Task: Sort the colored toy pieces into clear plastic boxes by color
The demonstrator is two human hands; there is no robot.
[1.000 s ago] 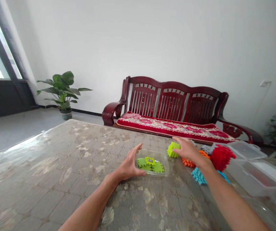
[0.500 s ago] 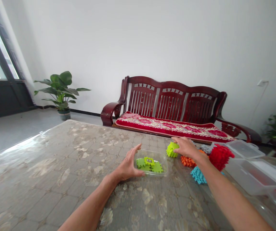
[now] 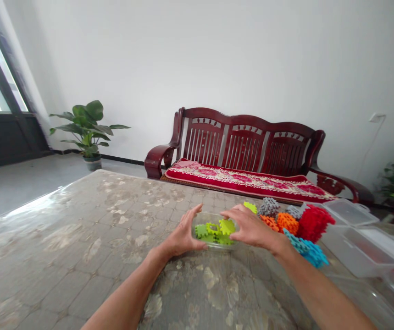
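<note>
A small clear plastic box [image 3: 213, 248] stands on the table with several green notched toy building pieces [image 3: 213, 238] lying in it. My left hand [image 3: 184, 233] grips the box's left end, thumb on the near side and fingers at the far side. Over the right end of the box, my right hand [image 3: 249, 228] is closed on a lime-green notched piece [image 3: 227, 227]; whether it is one piece or a few stacked together is hard to tell. More lime-green pieces [image 3: 251, 207] sit just behind the right hand, partly hidden by it.
Right of my hands are piles of interlocking pieces: grey [image 3: 269, 207], orange [image 3: 288, 223], red [image 3: 315, 223] and blue [image 3: 308, 250]. Open clear plastic cases [image 3: 362, 250] lie at the far right. Beyond the table [image 3: 90, 238] stands a wooden bench [image 3: 241, 142].
My right hand has moved left and nearer, from the lime-green stack to the box, carrying a lime-green piece. My left hand has stayed at the box.
</note>
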